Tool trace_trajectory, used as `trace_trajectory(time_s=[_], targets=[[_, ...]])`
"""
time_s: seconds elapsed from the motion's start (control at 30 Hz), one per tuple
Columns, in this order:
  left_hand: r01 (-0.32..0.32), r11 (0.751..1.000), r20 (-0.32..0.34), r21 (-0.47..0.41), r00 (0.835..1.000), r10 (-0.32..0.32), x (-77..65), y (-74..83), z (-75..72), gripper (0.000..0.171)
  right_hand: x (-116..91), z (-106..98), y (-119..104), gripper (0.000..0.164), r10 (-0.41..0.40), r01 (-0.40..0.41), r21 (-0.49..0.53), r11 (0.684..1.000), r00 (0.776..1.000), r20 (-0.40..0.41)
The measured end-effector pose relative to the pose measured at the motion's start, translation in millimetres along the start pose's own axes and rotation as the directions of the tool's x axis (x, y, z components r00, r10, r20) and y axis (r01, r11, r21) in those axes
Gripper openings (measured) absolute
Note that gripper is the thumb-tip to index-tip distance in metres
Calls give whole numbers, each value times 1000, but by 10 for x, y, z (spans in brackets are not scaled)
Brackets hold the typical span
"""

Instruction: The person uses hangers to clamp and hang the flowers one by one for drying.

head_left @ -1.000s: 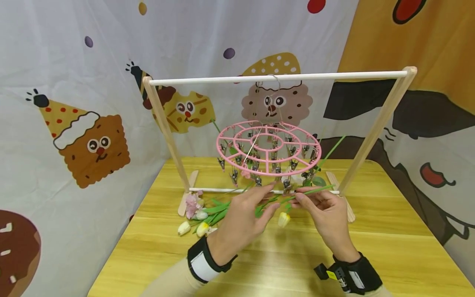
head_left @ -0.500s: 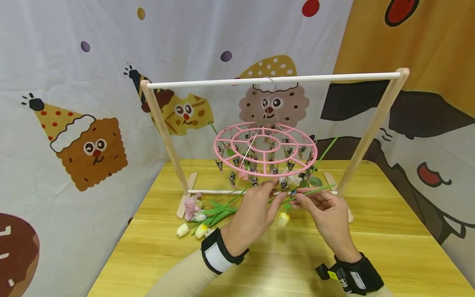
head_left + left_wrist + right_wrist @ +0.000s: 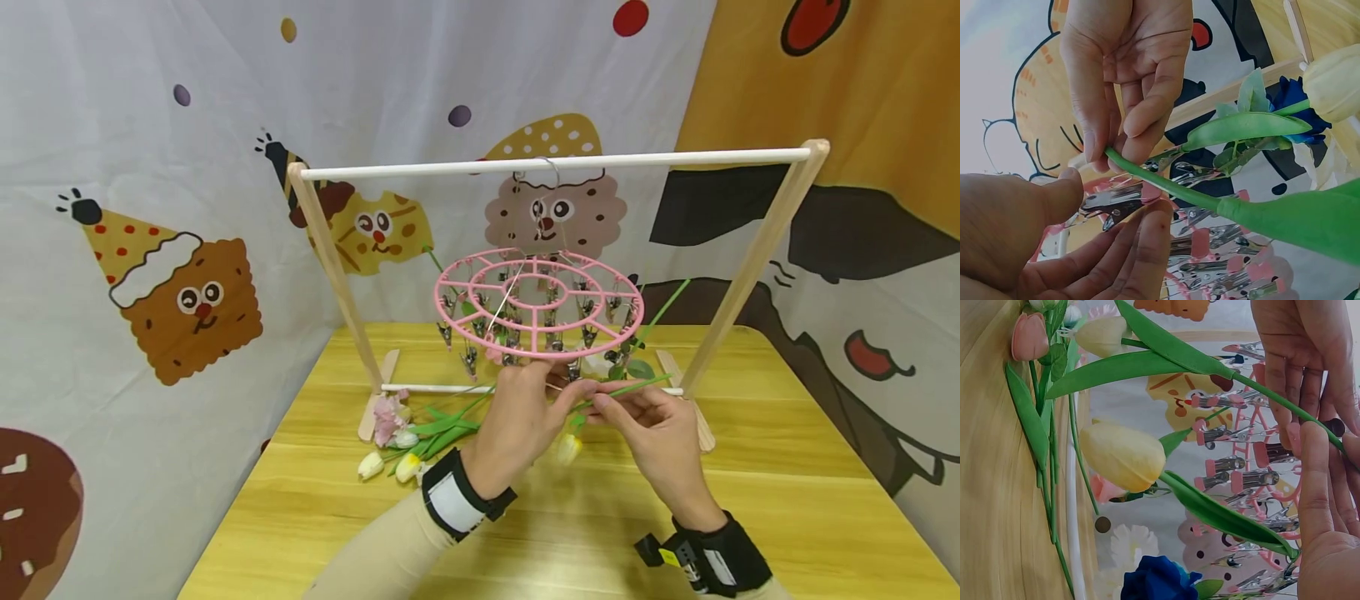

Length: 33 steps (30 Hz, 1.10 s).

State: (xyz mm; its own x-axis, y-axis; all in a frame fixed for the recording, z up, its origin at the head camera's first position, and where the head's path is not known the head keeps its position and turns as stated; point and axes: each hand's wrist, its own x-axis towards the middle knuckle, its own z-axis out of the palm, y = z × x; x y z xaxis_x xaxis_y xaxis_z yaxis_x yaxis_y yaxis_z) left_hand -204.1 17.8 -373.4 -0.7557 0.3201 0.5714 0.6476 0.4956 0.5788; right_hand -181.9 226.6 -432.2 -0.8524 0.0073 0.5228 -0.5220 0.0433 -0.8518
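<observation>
My right hand [image 3: 663, 442] pinches the green stem [image 3: 1172, 186] of an artificial tulip between thumb and fingers. Large green leaves [image 3: 1135, 362] and a pale flower head extend from that stem in the right wrist view. My left hand [image 3: 517, 425] is beside it, thumb and fingers around a metal clip [image 3: 1119, 199] with a pink tip. This clip hangs at the front of a round pink clip hanger [image 3: 534, 342]. The stem lies close to the clip's tip; whether it sits between the jaws cannot be told. A yellowish tulip [image 3: 1122, 456] hangs nearby, its stem end near other clips.
The hanger hooks onto the white bar [image 3: 420, 168] of a wooden stand [image 3: 330, 250]. Several artificial flowers lie on the table at left, including a pink bloom [image 3: 390, 419] and a white tulip [image 3: 371, 465]. A blue rose [image 3: 1160, 581] hangs among the clips.
My left hand has moved right, up to the front clip and close to my right hand. My right hand stays nearly still with the stem. The yellowish tulip below has shifted slightly.
</observation>
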Motion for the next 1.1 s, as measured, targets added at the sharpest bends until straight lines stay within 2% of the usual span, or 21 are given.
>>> trace_trajectory(time_s=[0.27, 0.5, 0.73, 0.9, 1.0, 1.1], targets=[[40, 998, 8, -50, 999, -40, 22, -73, -7, 22, 27, -12, 22, 19, 7, -6, -19, 1000, 1000, 10], [70, 985, 5, -160, 998, -70, -5, -138, -53, 22, 32, -37, 52, 20, 3, -3, -10, 1000, 1000, 13], [77, 968, -55, -237, 994, -93, -34, -213, -82, 22, 42, -31, 44, 18, 11, -11, -9, 1000, 1000, -8], [78, 952, -60, -296, 993, -100, -51, -247, -103, 24, 52, -36, 55, 17, -20, 19, -9, 1000, 1000, -15], [86, 947, -69, -309, 991, -112, -58, -271, -98, 22, 59, -39, 64, 17, -31, 31, -22, 999, 999, -13], [74, 952, -92, -295, 990, -106, -68, -301, -93, 17, 58, -33, 65, 18, -30, 30, -13, 999, 1000, -7]])
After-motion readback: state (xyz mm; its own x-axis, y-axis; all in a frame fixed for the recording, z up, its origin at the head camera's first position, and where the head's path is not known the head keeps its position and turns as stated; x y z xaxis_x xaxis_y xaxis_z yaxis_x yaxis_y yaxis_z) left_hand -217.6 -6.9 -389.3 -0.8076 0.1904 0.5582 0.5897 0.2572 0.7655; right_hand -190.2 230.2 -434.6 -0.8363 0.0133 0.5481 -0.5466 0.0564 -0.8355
